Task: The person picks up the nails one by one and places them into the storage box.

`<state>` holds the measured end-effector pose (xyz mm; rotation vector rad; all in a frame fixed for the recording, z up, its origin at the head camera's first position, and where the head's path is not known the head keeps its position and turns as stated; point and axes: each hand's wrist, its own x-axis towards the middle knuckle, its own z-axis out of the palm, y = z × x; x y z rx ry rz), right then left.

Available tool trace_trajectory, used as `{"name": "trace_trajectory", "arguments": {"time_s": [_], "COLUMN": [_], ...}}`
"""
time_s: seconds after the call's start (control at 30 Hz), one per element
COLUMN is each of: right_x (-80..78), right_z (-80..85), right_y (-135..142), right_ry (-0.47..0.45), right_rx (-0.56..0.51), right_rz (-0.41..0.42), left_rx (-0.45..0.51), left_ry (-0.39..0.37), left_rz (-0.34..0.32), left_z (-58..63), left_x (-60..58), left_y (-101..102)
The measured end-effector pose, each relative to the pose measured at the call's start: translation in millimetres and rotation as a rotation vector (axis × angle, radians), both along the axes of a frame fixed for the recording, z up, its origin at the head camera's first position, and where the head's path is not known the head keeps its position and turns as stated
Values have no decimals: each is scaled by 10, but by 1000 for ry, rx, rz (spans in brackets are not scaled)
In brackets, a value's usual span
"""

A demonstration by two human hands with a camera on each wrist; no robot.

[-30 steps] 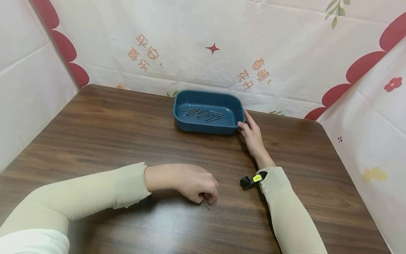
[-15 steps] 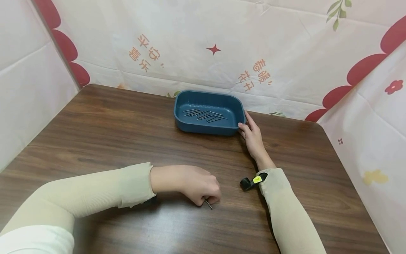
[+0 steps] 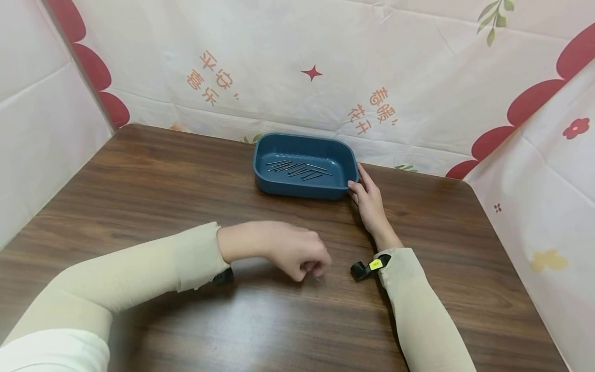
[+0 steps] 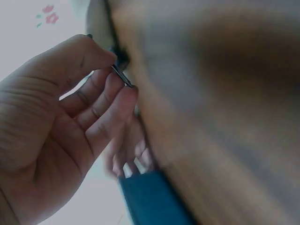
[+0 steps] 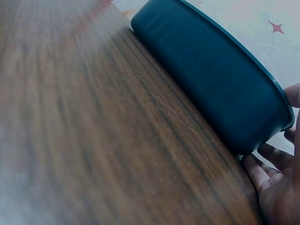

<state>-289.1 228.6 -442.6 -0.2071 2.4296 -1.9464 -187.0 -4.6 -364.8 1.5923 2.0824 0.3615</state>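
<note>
My left hand (image 3: 297, 253) is over the middle of the table, its curled thumb and fingers pinching a thin metal nail (image 4: 123, 76). In the left wrist view the nail shows between thumb and fingertips; in the head view it is blurred and mostly hidden by the hand. Farther back stands a blue plastic box (image 3: 302, 190) with several similar nails (image 3: 297, 169) lying loose on its floor. The right hand (image 3: 369, 201) holds the box by its right end, thumb at the rim and other fingers against the outer side, as the right wrist view (image 5: 276, 187) also shows.
The brown wooden table (image 3: 186, 196) runs back to a white printed cloth (image 3: 279, 41), close behind the box. Cloth also hangs at both sides. A black wrist camera (image 3: 367, 266) sticks out from the right sleeve over the table.
Lifting from low over the tabletop, my left hand has moved back toward the box and slightly right with the nail. The right hand and the box have stayed in place.
</note>
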Motion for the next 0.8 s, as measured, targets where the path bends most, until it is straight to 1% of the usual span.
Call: {"name": "trace_trajectory", "arguments": {"time_s": [0.1, 0.23, 0.33, 0.43, 0.57, 0.7, 0.8], "right_x": [1, 1, -5, -7, -4, -2, -2], "right_z": [0, -3, -9, -13, -11, -10, -5], "right_y": [-3, -3, 3, 9, 8, 10, 5], "right_ry": [-3, -2, 8, 16, 19, 17, 13], "right_rx": [-9, -6, -2, -5, -16, -21, -20], "right_rz": [-2, -3, 0, 9, 19, 23, 20], "left_rx": [41, 98, 131, 151, 156, 159, 157], "left_ry": [-3, 45, 88, 138, 180, 192, 203], "left_rz": [42, 79, 107, 148, 221, 285, 334], "left_z": [145, 329, 433, 504, 578, 624, 628], "left_x": [-121, -301, -459, -637, -883, -1125, -1302], "left_y": [-16, -23, -25, -32, -42, -31, -20]}}
